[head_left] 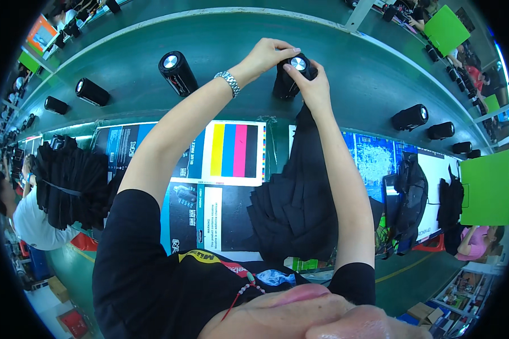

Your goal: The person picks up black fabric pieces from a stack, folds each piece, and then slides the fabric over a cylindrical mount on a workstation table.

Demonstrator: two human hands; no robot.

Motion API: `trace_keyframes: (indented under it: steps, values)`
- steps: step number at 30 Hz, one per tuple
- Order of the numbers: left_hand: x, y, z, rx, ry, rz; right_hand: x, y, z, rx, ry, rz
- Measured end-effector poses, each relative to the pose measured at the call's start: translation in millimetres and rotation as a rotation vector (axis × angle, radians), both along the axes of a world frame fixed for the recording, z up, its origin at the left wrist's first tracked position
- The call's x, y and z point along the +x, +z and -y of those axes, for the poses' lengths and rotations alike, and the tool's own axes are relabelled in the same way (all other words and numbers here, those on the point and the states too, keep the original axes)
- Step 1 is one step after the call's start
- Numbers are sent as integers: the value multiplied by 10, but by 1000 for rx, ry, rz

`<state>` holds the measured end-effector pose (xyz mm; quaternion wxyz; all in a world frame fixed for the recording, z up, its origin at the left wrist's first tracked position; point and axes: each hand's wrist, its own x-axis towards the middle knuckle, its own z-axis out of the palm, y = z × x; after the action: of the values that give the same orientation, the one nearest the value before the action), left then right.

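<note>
Both of my hands are on a black cylindrical speaker (285,87) with a round silver end, out on the green bench. My left hand (267,55) has its fingertips pressed to the top rim from the left. From the right, my right hand (315,85) wraps round the body, thumb near the silver disc. Below, under my right forearm, lies a fanned pile of black fabric pieces (291,209). A narrow dark part of it reaches up toward the speaker; whether they touch I cannot tell.
Similar black speakers stand along the bench to the left (178,73) and right (410,117). Printed sheets (237,151) cover the nearer table. A tied bundle of black fabric (70,181) lies left, a black bag (410,189) right. Other people sit on both sides, one in pink (474,244).
</note>
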<state>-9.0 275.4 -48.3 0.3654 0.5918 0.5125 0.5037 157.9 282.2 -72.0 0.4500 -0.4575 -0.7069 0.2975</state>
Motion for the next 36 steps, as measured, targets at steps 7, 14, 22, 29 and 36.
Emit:
trace_keyframes:
  steps: [7, 14, 22, 29, 36]
  values:
    - [-216, -33, -119, 283, 178, -608, 71, 18, -43, -185, 14, -21]
    - [260, 415, 6, 679, 163, -907, 209, 157, -96, -259, -32, 38]
    - [231, 236, 115, 689, 164, -457, 363, 204, -165, -134, 129, 205]
    - [255, 67, -120, 527, 131, -6, 1163, 194, -711, -333, 283, 396]
    - [899, -247, -364, 1, 230, 786, 48, -23, -857, -642, 35, -896]
